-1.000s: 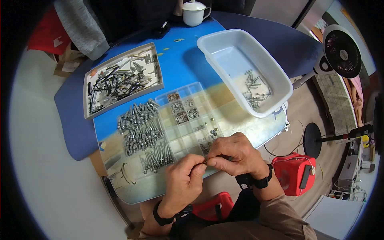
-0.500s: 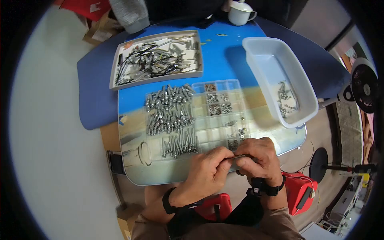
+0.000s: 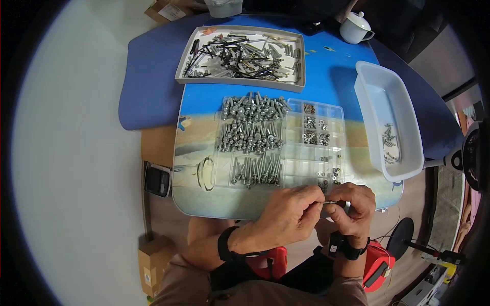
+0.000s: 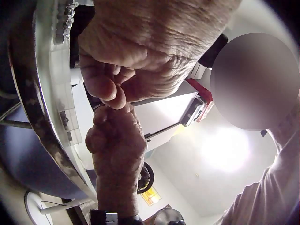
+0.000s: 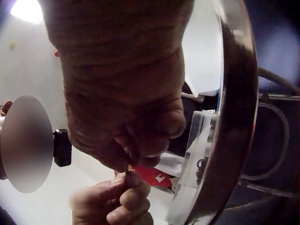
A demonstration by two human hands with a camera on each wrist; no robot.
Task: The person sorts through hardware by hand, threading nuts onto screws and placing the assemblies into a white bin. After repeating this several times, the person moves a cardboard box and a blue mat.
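Close together at the table's front edge, my left hand [image 3: 291, 217] and right hand [image 3: 353, 208] meet fingertip to fingertip. Between them shows a thin silvery screw [image 3: 331, 202], lying roughly level, with my left thumb and forefinger pinching one end and my right thumb and fingers the other. Fingers hide most of it. In the left wrist view the left hand [image 4: 145, 51] is above and the right hand [image 4: 117, 145] below. Just beyond them lies a clear divided box [image 3: 301, 166] with small nuts and washers in some compartments and many bolts [image 3: 252, 135] at its left.
A shallow box [image 3: 178, 76] of mixed screws and black ties stands at the back. At the right is a white plastic tub [image 3: 400, 109] with several screws in it. A lidded white cup [image 3: 356, 28] stands behind, and a fan [image 3: 472, 155] at the far right.
The head view has swung, so the table and its boxes sit further left-turned and lower hands appear further right. Both hands stay together, and the silvery screw now shows more plainly between them.
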